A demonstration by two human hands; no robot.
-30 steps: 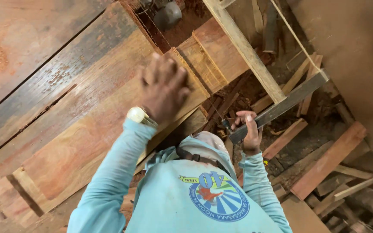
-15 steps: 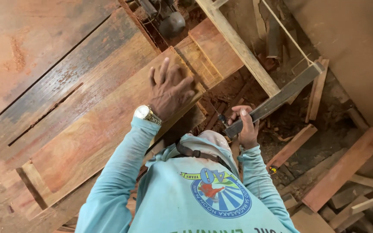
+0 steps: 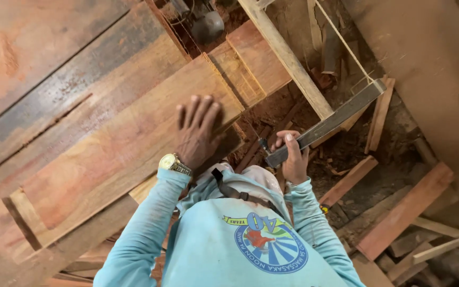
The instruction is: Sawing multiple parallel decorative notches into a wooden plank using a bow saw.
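My left hand (image 3: 197, 130), a gold watch on its wrist, lies flat with fingers spread on a wide reddish wooden plank (image 3: 107, 159), close to the plank's right edge. My right hand (image 3: 294, 158) is closed around the lower end of a flat grey metal bar (image 3: 327, 123) that slants up to the right. The bar's far end reaches a thin string (image 3: 346, 49). My light blue sleeves and shirt fill the lower middle of the view.
More broad planks (image 3: 54, 69) lie side by side at the left. A pale wooden beam (image 3: 288, 58) crosses diagonally above the bar. A round dark metal part (image 3: 208, 25) sits at the top. Several reddish offcuts (image 3: 404, 212) lie on the dirt at the right.
My left hand has come down from a raised pose to rest flat, fingers spread, on the plank. My right hand keeps its grip on the grey bar.
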